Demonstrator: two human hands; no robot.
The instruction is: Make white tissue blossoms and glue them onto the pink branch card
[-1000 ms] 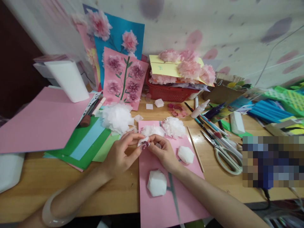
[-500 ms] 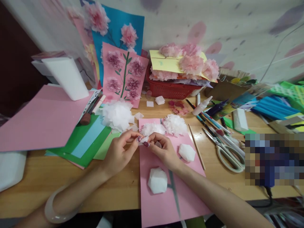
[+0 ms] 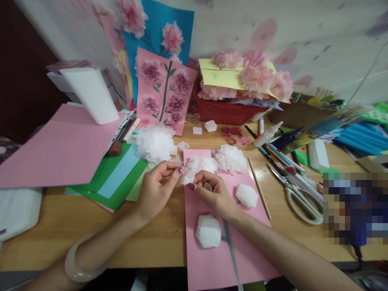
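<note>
Between my two hands is a small piece of thin white tissue paper. My left hand pinches its left edge between thumb and forefinger, and my right hand pinches the lower right part. Something small and rounded shows in the curl of my right fingers; I cannot make out what. Below lies a pink sheet with a painted grey-green stem. On it sit two fluffy white paper flowers, one at the top right, and two white folded paper bundles lower down.
A pile of white tissue petals lies left of the pink sheet, near green and blue paper. To the right are a thin wooden stick, scissors, pens and a glue bottle. A red basket stands behind.
The tissue paper, bunched small between my fingertips before, now shows more spread out. My hands have drawn slightly apart. The whole view has shifted a little.
</note>
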